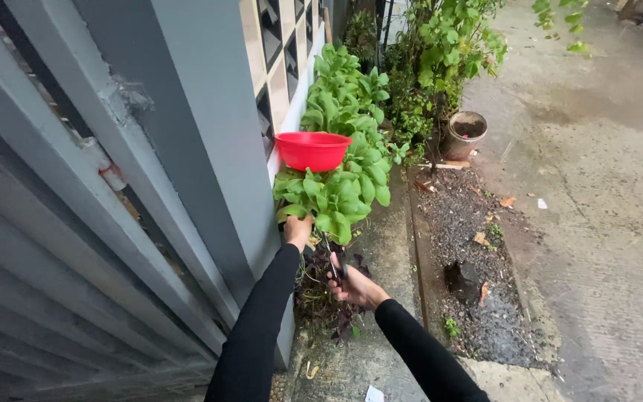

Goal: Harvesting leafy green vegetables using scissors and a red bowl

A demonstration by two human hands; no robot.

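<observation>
Grey metal gate [76,223] fills the left side, with a grey post beside it and a tiled wall behind.

Left hand [297,229] is closed around the base of the green leafy plant [336,195], gripping the stems just under the lowest leaves. Black sleeve runs down to the bottom edge.

Red plastic bowl [312,150] sits on top of the foliage, directly above the left hand and apart from it, rim roughly level.

Right hand [355,286] is below and right of the left, fingers wrapped around the handles of dark scissors [333,260]. Blades point up toward the gripped stems. Cannot tell whether the blades are spread or closed; too thin and dark against the purple-leaved plants [329,305] underneath.

My read: a stem-cutting step, bunch held, tool close but no contact that I can make out. Next move needs the blades lined up just beneath the left fist, clear of the fingers, and the bowl kept steady.

Further right: soil strip [470,246] with dead leaves, clay pot [464,134] near a shrub, then wet concrete path [604,193].
</observation>
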